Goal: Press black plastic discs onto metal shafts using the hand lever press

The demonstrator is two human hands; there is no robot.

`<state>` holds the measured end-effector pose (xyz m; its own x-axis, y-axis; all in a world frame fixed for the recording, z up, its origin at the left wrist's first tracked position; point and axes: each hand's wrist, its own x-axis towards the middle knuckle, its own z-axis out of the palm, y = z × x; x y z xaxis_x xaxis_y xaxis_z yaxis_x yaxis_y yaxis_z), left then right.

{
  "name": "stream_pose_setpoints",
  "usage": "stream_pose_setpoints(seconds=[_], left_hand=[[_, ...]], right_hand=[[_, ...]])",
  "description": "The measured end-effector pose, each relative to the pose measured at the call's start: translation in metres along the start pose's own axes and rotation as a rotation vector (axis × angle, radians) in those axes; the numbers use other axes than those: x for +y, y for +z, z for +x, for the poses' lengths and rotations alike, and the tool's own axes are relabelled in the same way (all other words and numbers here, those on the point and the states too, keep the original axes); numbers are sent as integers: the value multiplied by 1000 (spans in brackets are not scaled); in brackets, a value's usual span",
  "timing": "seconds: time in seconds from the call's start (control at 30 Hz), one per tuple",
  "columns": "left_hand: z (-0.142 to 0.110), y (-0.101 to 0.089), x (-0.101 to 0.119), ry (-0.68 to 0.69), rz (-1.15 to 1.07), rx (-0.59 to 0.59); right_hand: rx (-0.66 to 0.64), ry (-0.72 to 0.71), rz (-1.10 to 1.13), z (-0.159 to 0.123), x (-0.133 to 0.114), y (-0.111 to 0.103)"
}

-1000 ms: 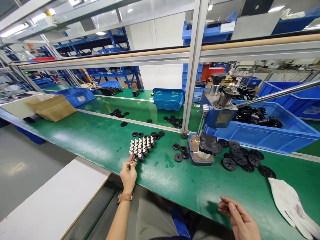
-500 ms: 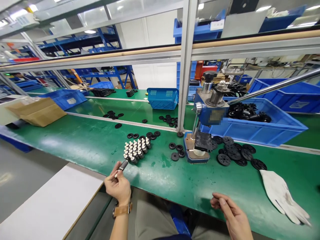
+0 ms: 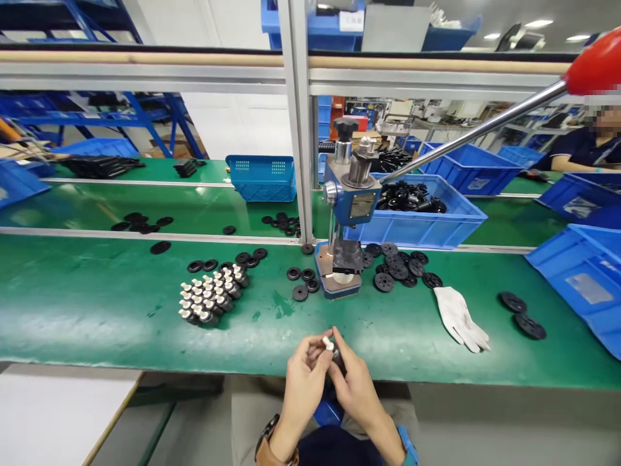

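Observation:
At the table's front edge, my left hand and my right hand meet around a small black cylindrical part with a white tip. Fingers of both hands are closed on it and cover most of its body. A tight group of similar white-tipped black parts stands upright on the green table to the left. Beyond my hands is a blue lever press, with a black block over its base. Small black discs lie just left of the press.
Larger black discs lie right of the press, near a white glove. A blue bin of black parts sits behind. The press's red-handled lever reaches up right. Another person sits at the far right.
My left hand has moved right, away from the white-tipped group, carrying the part. My right hand has come in and closed on it too. The view has swung right.

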<state>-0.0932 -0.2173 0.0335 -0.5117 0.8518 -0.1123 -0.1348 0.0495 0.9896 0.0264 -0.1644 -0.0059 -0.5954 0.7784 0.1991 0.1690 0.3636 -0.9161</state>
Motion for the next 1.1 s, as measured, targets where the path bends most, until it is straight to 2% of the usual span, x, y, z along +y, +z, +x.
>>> stream_pose_setpoints(seconds=[0.1,0.17,0.27,0.37,0.43,0.6,0.77,0.93,1.1], left_hand=[[0,6,-2,48,145,-62],[-1,9,-3,54,231,-125],[-1,12,-4,44,250,-158],[1,8,-3,29,234,-117],[3,0,0,47,279,-86],[4,-21,16,260,636,-150],[1,-26,28,566,814,-267],[-3,-26,28,598,834,-319],[-5,-24,27,632,866,-292]], right_hand=[[76,117,130,-4,4,-2],[76,136,162,-6,3,-1],[-1,123,154,-10,-2,-4],[-145,117,149,-11,-10,-15],[-191,114,154,-8,-14,-27],[-24,114,223,3,-20,-50],[-94,156,392,8,-19,-54],[-114,259,541,7,-15,-52],[-75,164,472,5,-18,-52]])
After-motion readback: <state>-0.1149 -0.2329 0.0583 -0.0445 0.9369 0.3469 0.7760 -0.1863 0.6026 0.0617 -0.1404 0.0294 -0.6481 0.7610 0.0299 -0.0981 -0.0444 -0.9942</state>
